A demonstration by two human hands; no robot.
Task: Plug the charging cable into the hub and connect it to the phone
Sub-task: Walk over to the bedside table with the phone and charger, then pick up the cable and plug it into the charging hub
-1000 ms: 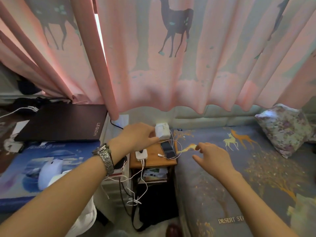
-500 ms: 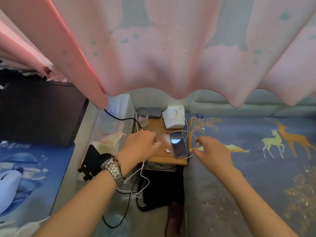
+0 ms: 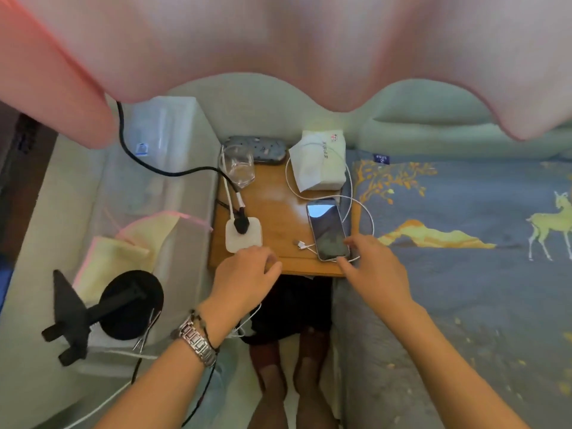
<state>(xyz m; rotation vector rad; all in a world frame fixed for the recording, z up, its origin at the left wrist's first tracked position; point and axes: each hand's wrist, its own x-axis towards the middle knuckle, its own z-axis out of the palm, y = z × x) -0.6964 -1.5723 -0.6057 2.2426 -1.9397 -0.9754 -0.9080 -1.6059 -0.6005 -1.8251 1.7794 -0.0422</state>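
Note:
A small wooden bedside table (image 3: 278, 212) stands between a white unit and the bed. On its left side lies a white square hub (image 3: 244, 235) with a black plug in it. A dark phone (image 3: 328, 229) lies face up at the right. A white charging cable (image 3: 362, 212) loops around the phone, and its free connector (image 3: 299, 243) rests just left of the phone. My left hand (image 3: 244, 277) hovers at the table's front edge below the hub, fingers curled, holding nothing. My right hand (image 3: 374, 264) has its fingertips at the phone's lower right corner.
A drinking glass (image 3: 236, 165), a grey power strip (image 3: 257, 148) and a white tissue pack (image 3: 322, 165) sit at the table's back. A pink curtain (image 3: 278, 41) hangs overhead. The bed (image 3: 464, 243) lies right; a black stand (image 3: 102, 308) lies left. My feet show below.
The view tipped downward and came closer to the table. My left hand drew back from the table's back to its front edge. My right hand moved forward to the phone.

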